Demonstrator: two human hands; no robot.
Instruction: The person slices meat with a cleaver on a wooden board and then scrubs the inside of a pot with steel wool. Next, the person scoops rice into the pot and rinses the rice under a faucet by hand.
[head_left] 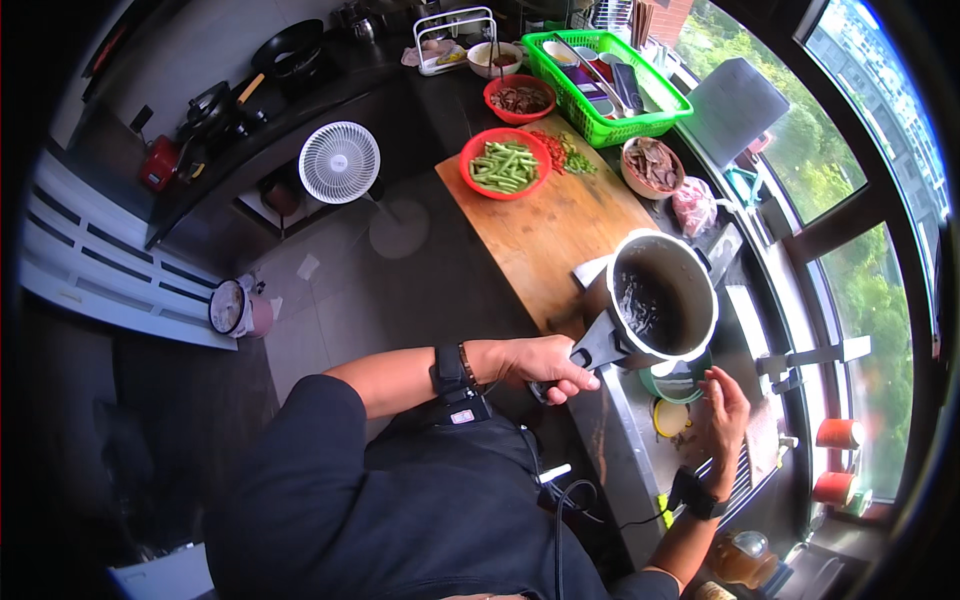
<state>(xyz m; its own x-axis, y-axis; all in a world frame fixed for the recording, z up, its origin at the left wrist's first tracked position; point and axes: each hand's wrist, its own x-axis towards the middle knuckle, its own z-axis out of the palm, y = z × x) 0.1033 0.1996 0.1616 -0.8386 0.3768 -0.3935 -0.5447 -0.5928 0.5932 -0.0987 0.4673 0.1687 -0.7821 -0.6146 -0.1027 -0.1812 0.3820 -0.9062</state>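
My left hand [552, 366] is wrapped round the grey handle [602, 343] of a deep metal pressure cooker pot [708, 300]. The lidless pot, held tilted, shows dark, shiny liquid [645, 305] inside. Beside its near right side is my right hand [729, 408], raised over the sink [635, 440] with loosely bent fingers and nothing visible in them. A green-rimmed basin [672, 388] and a round yellow-edged item [670, 418] show in the sink, below the pot.
A wooden cutting board [520, 240] bears a red bowl of cut green beans [505, 167] and chopped peppers [570, 155]. Behind are a bowl of sliced meat [652, 165] and a green basket [600, 125]. A white fan [340, 162] stands on the floor to the left; windows line the right.
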